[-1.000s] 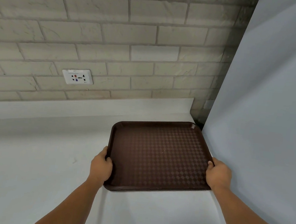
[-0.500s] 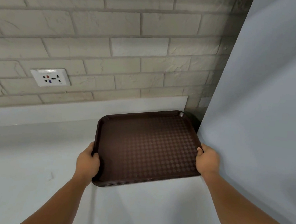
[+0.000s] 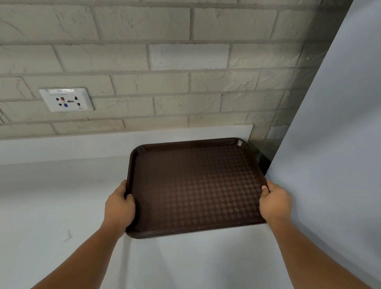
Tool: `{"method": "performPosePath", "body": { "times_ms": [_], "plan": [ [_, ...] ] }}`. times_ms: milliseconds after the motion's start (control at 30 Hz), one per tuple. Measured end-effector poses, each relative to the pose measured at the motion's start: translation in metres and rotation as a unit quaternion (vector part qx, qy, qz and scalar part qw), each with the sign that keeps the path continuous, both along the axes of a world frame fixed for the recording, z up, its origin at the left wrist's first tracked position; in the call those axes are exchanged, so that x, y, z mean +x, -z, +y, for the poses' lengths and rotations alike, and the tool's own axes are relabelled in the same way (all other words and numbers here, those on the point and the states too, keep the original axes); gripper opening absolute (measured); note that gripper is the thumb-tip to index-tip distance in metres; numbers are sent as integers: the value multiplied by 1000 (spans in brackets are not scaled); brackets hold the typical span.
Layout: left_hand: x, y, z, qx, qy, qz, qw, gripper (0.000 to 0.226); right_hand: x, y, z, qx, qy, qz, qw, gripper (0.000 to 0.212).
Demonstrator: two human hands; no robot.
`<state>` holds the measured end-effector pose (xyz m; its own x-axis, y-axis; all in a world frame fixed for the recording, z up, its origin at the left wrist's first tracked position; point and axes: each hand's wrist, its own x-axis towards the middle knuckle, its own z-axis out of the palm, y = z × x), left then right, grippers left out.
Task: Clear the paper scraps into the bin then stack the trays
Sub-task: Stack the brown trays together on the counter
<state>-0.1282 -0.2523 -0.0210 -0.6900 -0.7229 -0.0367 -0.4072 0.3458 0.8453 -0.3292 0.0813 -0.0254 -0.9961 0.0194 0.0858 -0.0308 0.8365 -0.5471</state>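
Note:
A dark brown tray stack [image 3: 194, 187] with a checkered surface lies on the white counter [image 3: 36, 210], pushed into the back right corner. Thin layered edges show along its near rim. My left hand [image 3: 119, 205] grips the tray's near left edge, thumb over the rim. My right hand [image 3: 273, 203] grips the right edge, fingers curled over it. The tray top holds nothing. No paper scraps and no bin are in view.
A pale brick wall [image 3: 167, 83] rises behind the counter, with a white power socket [image 3: 66, 99] at the left. A tall light grey panel [image 3: 350, 137] stands directly right of the tray, touching my right hand's side.
The tray has slid away from me toward the back wall and right corner, both hands keeping their grip on its edges. The camera has moved closer.

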Motion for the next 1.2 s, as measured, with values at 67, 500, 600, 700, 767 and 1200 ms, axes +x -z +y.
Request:
{"method": "performPosePath", "body": {
  "times_ms": [67, 500, 600, 700, 767, 1200],
  "plan": [
    [1, -2, 0, 3, 6, 1, 1000, 56, -2, 0, 0, 45, -5, -10, 999, 34],
    [26, -4, -36, -78, 84, -97, 989, 37, 55, -10, -28, 112, -18, 113, 987, 40],
    [53, -11, -55, -138, 96, -110, 980, 35, 92, -24, -55, 88, -51, 155, 983, 35],
    [89, -16, -87, -204, 135, -127, 961, 25, 137, -35, -87, 44, -101, 171, 979, 30],
    [112, -16, -109, -216, 162, -152, 951, 22, 169, -41, -110, 10, -138, 170, 976, 29],
    [161, -6, -121, -281, 314, -171, 890, 29, 325, -23, -169, -38, -155, 65, 985, 32]
  ]
}}
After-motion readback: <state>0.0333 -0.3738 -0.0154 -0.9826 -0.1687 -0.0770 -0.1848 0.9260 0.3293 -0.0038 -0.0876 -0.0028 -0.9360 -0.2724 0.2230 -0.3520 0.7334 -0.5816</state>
